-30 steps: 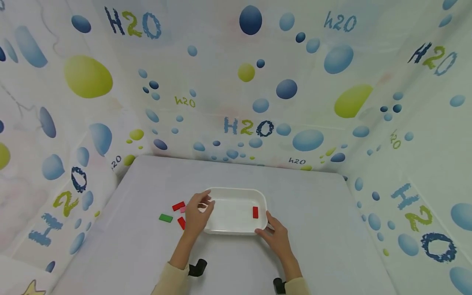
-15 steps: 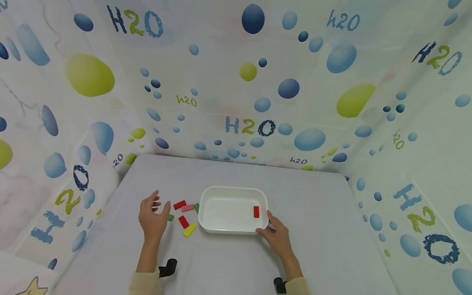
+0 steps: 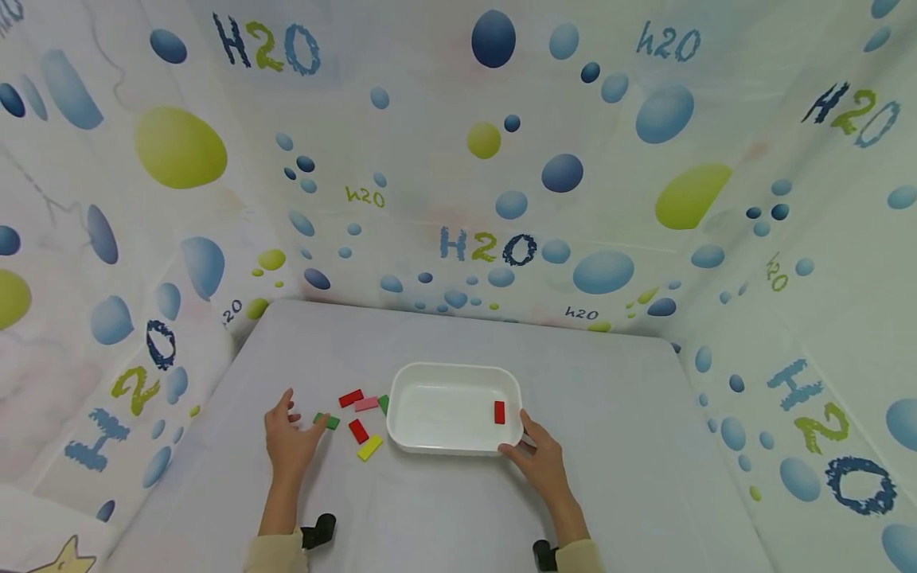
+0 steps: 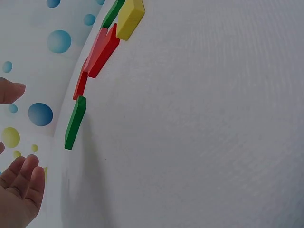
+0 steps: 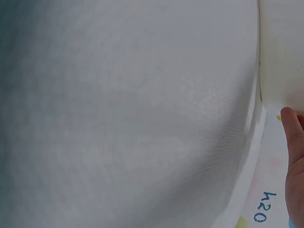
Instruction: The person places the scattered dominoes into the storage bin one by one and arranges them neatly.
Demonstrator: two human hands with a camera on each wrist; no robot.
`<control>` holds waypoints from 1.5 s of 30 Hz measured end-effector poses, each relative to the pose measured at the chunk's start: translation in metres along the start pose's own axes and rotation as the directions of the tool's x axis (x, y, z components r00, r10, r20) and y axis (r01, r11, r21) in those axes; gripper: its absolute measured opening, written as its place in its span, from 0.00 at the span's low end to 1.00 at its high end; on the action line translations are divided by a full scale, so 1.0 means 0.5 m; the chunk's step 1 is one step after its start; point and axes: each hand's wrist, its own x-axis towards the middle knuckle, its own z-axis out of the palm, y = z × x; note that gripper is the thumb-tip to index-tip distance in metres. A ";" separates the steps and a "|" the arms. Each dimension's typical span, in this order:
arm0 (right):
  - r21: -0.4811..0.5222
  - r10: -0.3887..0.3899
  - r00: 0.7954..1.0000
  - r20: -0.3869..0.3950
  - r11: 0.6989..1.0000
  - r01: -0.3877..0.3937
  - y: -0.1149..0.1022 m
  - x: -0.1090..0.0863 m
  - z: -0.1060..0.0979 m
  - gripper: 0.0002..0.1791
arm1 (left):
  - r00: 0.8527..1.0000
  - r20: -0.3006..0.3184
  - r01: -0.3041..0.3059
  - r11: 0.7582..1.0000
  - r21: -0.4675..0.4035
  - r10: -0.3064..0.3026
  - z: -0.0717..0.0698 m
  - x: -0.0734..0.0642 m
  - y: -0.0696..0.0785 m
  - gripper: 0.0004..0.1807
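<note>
My left hand (image 3: 290,438) is just left of a flat green block (image 3: 327,421), fingers apart and nothing held; the thumb tip overlaps the block in the head view. In the left wrist view the same green block (image 4: 76,122) lies on the cloth, apart from the thumb. With thumb and fingers, my right hand (image 3: 537,461) holds the lower right corner of a white tray (image 3: 437,451). Inside the tray, towards its right end, lies one red block (image 3: 499,412). The right wrist view shows the right hand (image 5: 295,161) at the tray's side (image 5: 282,52).
Between left hand and tray lie a red block (image 3: 351,398), a pink block (image 3: 366,403), another red block (image 3: 358,431) and a yellow block (image 3: 369,448). A second green block (image 3: 383,405) sits against the tray's left side. Printed curtains (image 3: 415,143) surround the white-covered table (image 3: 609,390).
My left hand has moved left from the tray's left edge, uncovering the blocks there, then slightly lower beside the far green block. The right hand stays at the tray's corner.
</note>
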 end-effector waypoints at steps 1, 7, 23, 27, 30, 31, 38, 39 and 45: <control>0.002 0.000 1.000 -0.001 1.000 0.000 0.000 0.000 0.000 0.44 | 1.000 0.019 0.013 1.000 0.006 -0.013 0.001 0.000 -0.003 0.42; 0.004 0.001 1.000 0.001 1.000 -0.001 0.000 0.000 -0.002 0.44 | 0.993 0.090 0.079 0.997 -0.004 -0.078 0.010 -0.005 -0.017 0.45; 0.008 0.040 0.999 0.006 0.999 -0.040 0.000 -0.001 0.000 0.46 | 0.989 0.113 0.082 0.989 0.120 -0.096 0.034 -0.014 -0.031 0.43; 0.006 0.040 0.999 0.001 0.999 -0.040 -0.001 -0.001 0.001 0.46 | 0.990 0.104 0.084 0.987 0.135 -0.098 0.037 -0.014 -0.034 0.42; 0.002 0.035 0.999 -0.002 0.999 -0.035 0.000 -0.001 0.002 0.45 | 0.991 0.091 0.082 0.987 0.135 -0.094 0.039 -0.015 -0.034 0.41; 0.001 0.035 0.999 -0.003 0.999 -0.035 0.001 -0.001 0.002 0.45 | 0.992 0.086 0.082 0.988 0.134 -0.094 0.039 -0.015 -0.034 0.41; -0.004 0.051 0.999 0.003 0.999 -0.051 0.005 -0.001 0.006 0.46 | 0.995 0.044 0.088 0.989 0.116 -0.094 0.045 -0.019 -0.032 0.36; -0.007 0.052 0.999 0.005 0.999 -0.052 0.005 -0.001 0.006 0.46 | 0.995 0.039 0.091 0.990 0.111 -0.096 0.046 -0.019 -0.032 0.35; -0.004 0.053 0.999 0.002 0.999 -0.053 0.005 -0.001 0.006 0.46 | 0.994 0.023 0.101 0.990 0.099 -0.104 0.051 -0.015 -0.033 0.32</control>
